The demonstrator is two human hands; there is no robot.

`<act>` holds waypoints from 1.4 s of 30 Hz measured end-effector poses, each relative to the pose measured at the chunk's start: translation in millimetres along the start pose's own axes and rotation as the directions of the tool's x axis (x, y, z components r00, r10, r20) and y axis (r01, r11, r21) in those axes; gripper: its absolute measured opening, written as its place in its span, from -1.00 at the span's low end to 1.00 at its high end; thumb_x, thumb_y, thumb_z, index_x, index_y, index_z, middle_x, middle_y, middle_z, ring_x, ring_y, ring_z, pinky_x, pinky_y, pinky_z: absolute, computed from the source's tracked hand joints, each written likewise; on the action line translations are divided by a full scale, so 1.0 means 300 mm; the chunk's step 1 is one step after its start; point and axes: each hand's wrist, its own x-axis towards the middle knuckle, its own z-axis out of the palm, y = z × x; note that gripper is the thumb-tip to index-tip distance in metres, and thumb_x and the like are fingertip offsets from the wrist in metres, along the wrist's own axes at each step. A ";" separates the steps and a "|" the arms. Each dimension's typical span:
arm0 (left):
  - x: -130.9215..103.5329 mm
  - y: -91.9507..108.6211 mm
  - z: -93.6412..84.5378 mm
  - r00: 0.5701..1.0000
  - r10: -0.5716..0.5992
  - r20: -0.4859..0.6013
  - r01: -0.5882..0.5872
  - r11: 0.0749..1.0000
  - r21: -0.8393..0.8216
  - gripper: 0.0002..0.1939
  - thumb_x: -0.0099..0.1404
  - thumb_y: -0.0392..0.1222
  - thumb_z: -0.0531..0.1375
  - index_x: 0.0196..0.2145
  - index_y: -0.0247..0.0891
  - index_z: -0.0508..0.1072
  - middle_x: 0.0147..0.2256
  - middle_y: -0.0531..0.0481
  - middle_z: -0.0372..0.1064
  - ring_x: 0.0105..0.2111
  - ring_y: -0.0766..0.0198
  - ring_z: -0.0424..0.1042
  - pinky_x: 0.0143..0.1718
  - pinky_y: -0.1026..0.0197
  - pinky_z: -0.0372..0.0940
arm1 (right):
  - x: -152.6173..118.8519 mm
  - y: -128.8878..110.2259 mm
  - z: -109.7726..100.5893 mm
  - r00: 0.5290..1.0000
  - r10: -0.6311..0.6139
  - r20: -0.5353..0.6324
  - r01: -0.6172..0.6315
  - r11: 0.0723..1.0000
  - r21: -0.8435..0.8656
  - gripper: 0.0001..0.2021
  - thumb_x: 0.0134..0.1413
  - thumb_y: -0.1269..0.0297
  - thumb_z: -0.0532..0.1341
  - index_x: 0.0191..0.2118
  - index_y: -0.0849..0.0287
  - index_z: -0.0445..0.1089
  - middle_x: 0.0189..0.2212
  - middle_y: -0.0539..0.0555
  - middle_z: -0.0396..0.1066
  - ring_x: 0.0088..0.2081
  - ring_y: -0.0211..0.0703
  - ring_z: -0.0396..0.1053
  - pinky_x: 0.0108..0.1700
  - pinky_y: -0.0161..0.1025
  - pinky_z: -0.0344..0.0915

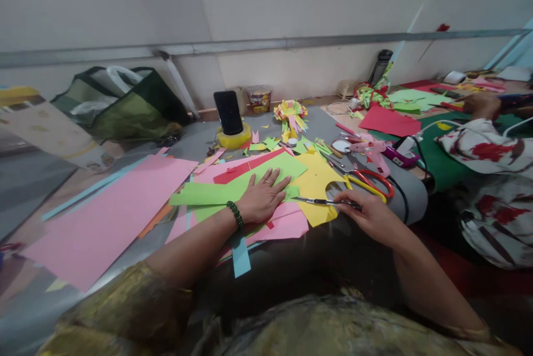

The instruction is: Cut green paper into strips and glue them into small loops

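My left hand lies flat, fingers spread, on overlapping green paper. A beaded bracelet circles that wrist. Beneath and around the hand are pink paper, red paper and a pale blue strip. My right hand is closed around a slim, dark metal tool with a narrow end pointing left; its exact kind is unclear. The tool crosses yellow paper with a curved cut-out, and its tip is by the green paper's edge. Red-handled scissors and yellow handles lie just beyond my right hand.
A pink glue gun lies right of the paper scraps. Behind stand a phone on a tape roll, a snack cup and a paper flower. Pink sheets spread left. Another person's hand is at right.
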 end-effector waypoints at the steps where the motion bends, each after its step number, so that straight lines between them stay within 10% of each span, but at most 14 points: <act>1: 0.000 0.000 0.000 1.000 -0.003 0.000 0.003 1.000 0.003 -0.45 0.48 -0.03 -0.22 0.38 -0.02 -0.11 0.41 -0.06 -0.38 0.39 -0.03 -0.37 0.29 -0.34 -0.32 | 0.000 -0.001 0.006 1.000 0.001 -0.006 -0.001 1.000 0.002 -0.82 0.19 0.16 0.09 -0.31 0.08 0.39 -0.44 0.05 0.47 -0.42 -0.12 0.39 -0.40 -0.25 0.30; 17: 0.046 0.030 -0.007 0.996 -0.034 -0.085 0.018 0.983 -0.180 -0.39 0.47 0.04 -0.27 0.40 -0.13 -0.20 0.40 -0.21 -0.31 0.38 -0.01 -0.31 0.28 -0.22 -0.10 | 0.010 0.013 -0.012 0.999 0.033 -0.020 -0.033 0.999 0.040 -0.83 0.17 0.18 0.10 -0.30 0.08 0.39 -0.39 0.05 0.49 -0.37 -0.11 0.41 -0.33 -0.22 0.34; 24: -0.043 -0.051 -0.027 0.976 0.211 0.049 -0.213 0.975 0.055 -0.40 0.46 0.08 -0.18 0.39 -0.06 -0.13 0.41 -0.14 -0.43 0.39 -0.04 -0.40 0.29 -0.30 -0.34 | 0.009 0.022 -0.002 1.000 0.022 -0.003 -0.022 0.999 0.032 -0.84 0.18 0.19 0.09 -0.30 0.09 0.38 -0.35 0.06 0.50 -0.33 -0.10 0.43 -0.31 -0.22 0.33; 42: -0.048 -0.050 -0.003 0.973 0.224 0.052 -0.229 0.964 0.134 -0.31 0.39 0.23 -0.08 0.38 -0.03 -0.09 0.41 -0.19 -0.41 0.39 -0.11 -0.34 0.28 -0.33 -0.33 | -0.001 -0.011 0.029 0.999 -0.001 0.044 0.002 1.000 -0.006 -0.84 0.21 0.21 0.08 -0.28 0.09 0.37 -0.43 0.04 0.46 -0.41 -0.14 0.38 -0.38 -0.26 0.25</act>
